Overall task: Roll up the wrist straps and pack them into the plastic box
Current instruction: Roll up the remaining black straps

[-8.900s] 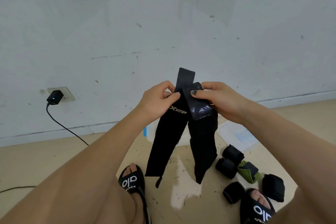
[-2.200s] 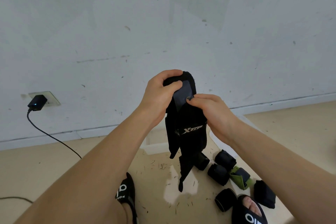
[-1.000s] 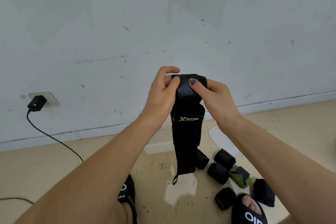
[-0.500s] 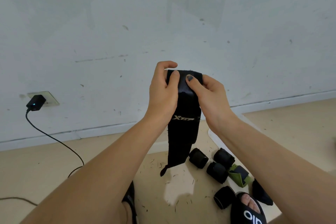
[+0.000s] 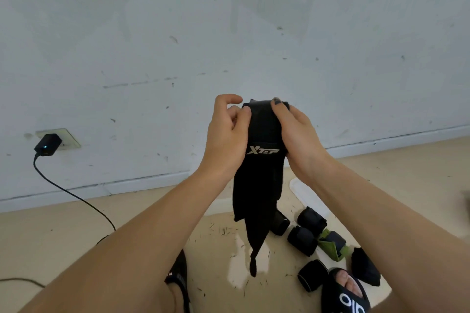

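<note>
Both hands, left hand [image 5: 226,134] and right hand [image 5: 297,134], pinch the black wrist strap's [image 5: 259,173] top, its tail hanging over rolled straps [image 5: 302,240] on the floor [image 5: 63,236]; charger cable [image 5: 76,195] left.

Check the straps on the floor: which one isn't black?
The green strap, lying among the rolled black straps near the right foot. It shows olive-green fabric; every other one on the floor is all black.

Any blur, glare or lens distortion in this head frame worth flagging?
Head view: the wide lens bows the baseboard; light is soft and even, with one bright glare patch on the floor; the strap and its logo read sharp between both hands, left hand, right hand.
</note>
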Motion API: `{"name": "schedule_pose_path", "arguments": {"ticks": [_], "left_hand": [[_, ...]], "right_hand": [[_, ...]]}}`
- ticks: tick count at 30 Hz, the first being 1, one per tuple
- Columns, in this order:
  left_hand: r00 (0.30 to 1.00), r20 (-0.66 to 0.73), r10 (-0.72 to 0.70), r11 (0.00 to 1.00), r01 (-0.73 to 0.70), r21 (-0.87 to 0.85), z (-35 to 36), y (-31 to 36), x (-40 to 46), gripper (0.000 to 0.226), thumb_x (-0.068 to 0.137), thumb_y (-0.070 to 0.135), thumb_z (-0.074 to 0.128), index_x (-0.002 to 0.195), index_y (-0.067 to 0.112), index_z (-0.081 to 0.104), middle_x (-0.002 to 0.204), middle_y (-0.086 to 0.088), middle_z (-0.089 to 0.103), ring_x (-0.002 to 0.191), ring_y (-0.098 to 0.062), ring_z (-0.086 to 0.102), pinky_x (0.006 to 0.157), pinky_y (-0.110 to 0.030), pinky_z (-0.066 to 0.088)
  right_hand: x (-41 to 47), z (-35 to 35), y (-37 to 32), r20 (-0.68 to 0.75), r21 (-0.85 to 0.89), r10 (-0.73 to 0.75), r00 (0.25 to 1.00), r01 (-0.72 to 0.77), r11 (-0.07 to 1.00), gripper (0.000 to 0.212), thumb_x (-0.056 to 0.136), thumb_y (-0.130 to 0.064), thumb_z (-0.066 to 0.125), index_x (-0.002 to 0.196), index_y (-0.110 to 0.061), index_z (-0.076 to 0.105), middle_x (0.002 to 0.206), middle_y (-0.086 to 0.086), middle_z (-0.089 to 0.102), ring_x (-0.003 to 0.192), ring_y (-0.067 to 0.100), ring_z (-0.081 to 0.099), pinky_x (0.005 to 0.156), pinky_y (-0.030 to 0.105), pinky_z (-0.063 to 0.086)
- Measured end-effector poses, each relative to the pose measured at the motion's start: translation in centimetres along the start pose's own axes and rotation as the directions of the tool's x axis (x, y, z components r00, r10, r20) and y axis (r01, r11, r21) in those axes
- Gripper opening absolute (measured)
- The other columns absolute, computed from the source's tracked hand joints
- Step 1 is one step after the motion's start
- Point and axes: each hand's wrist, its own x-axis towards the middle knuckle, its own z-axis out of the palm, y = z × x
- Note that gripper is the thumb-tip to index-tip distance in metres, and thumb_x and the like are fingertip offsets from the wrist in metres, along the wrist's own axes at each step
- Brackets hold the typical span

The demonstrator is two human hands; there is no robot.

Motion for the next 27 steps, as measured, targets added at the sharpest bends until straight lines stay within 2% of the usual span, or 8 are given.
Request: {"name": "schedule_pose_path", "arguments": {"ticks": [4, 9, 14, 17, 19, 22, 24, 27], "left_hand": [[0.986, -0.1, -0.13, 0.989, 0.123, -0.077, -0.3, 0.7, 0.5, 0.018, 0.104, 0.029, 0.054, 0.12, 0.021, 0.048, 0.091, 0.005, 0.068, 0.079, -0.007, 0.068, 0.077, -0.035, 0.06], [0.944, 0.104, -0.312, 0.943, 0.321, -0.086, 0.0, 1.3, -0.5, 0.039, 0.103, 0.052, 0.049, 0.12, 0.017, 0.049, 0.1, 0.004, 0.065, 0.064, 0.011, 0.065, 0.052, -0.01, 0.048], [0.961, 0.191, -0.199, 0.98, 0.194, 0.043, 0.2, 0.3, -0.6, 0.025, 0.107, 0.04, 0.047, 0.117, 0.026, 0.064, 0.107, 0.004, 0.073, 0.094, -0.006, 0.071, 0.079, -0.022, 0.054], [0.97, 0.05, -0.239, 0.963, 0.243, -0.114, -0.1, 0.4, 0.2, 0.028, 0.106, 0.04, 0.047, 0.113, 0.023, 0.068, 0.108, 0.0, 0.075, 0.101, -0.015, 0.073, 0.091, -0.037, 0.058], [0.938, 0.037, -0.346, 0.914, 0.345, -0.213, -0.4, 0.7, 0.6, 0.034, 0.105, 0.042, 0.045, 0.111, 0.019, 0.071, 0.108, -0.004, 0.077, 0.101, -0.021, 0.074, 0.091, -0.041, 0.059], [0.902, 0.202, -0.382, 0.888, 0.419, -0.188, -0.9, 0.8, 0.1, 0.039, 0.101, 0.04, 0.047, 0.108, 0.012, 0.073, 0.104, -0.009, 0.077, 0.096, -0.022, 0.074, 0.09, -0.039, 0.056], [0.894, 0.31, -0.325, 0.932, 0.357, -0.053, -1.1, 0.2, -0.4, 0.033, 0.094, 0.031, 0.05, 0.112, 0.01, 0.07, 0.1, -0.01, 0.076, 0.094, -0.022, 0.073, 0.09, -0.039, 0.055], [0.918, 0.239, -0.318, 0.939, 0.339, -0.052, -1.3, -0.4, -0.2, 0.026, 0.099, 0.02, 0.054, 0.121, 0.014, 0.066, 0.108, -0.009, 0.076, 0.101, -0.024, 0.075, 0.087, -0.039, 0.06]], "right_hand": [[-0.1, 0.2, 0.2, 0.012, -0.067, -0.045, 0.999, 0.045, 0.997, 0.026, 0.107, -0.029, 0.051, 0.108, -0.015, 0.074, 0.101, 0.008, 0.078, 0.086, 0.014, 0.075, 0.073, 0.025, 0.059], [0.3, 0.5, 0.3, -0.097, -0.035, -0.064, 0.993, 0.061, 0.998, 0.029, 0.106, -0.029, 0.053, 0.106, -0.007, 0.072, 0.105, 0.016, 0.075, 0.089, 0.022, 0.074, 0.079, 0.033, 0.06], [0.1, 0.6, 0.0, -0.082, 0.071, 0.02, 0.996, -0.014, 0.997, 0.031, 0.107, -0.038, 0.049, 0.111, -0.016, 0.071, 0.104, 0.006, 0.078, 0.095, 0.02, 0.076, 0.084, 0.035, 0.061], [-0.9, 1.0, 0.4, 0.011, -0.192, 0.017, 1.0, -0.015, 0.981, 0.036, 0.107, -0.048, 0.043, 0.104, -0.018, 0.063, 0.096, -0.003, 0.07, 0.089, 0.011, 0.069, 0.08, 0.03, 0.054], [-1.3, 1.6, 0.7, 0.033, -0.305, -0.047, 0.998, 0.055, 0.951, 0.035, 0.108, -0.045, 0.042, 0.091, -0.017, 0.055, 0.085, -0.005, 0.06, 0.079, 0.011, 0.06, 0.074, 0.03, 0.048], [-0.5, 2.1, 0.5, -0.07, -0.241, -0.096, 0.993, 0.076, 0.968, 0.03, 0.108, -0.038, 0.045, 0.099, -0.013, 0.06, 0.097, 0.002, 0.068, 0.092, 0.017, 0.069, 0.087, 0.039, 0.057], [0.3, 1.9, 0.2, -0.151, -0.157, -0.041, 0.988, 0.017, 0.988, 0.03, 0.106, -0.038, 0.048, 0.105, -0.011, 0.061, 0.102, 0.005, 0.07, 0.098, 0.022, 0.071, 0.093, 0.046, 0.058], [0.5, 1.1, 0.4, -0.041, -0.051, 0.129, 0.991, -0.131, 0.99, 0.03, 0.102, -0.044, 0.053, 0.112, -0.017, 0.064, 0.105, 0.006, 0.074, 0.097, 0.024, 0.075, 0.084, 0.044, 0.061]]}}
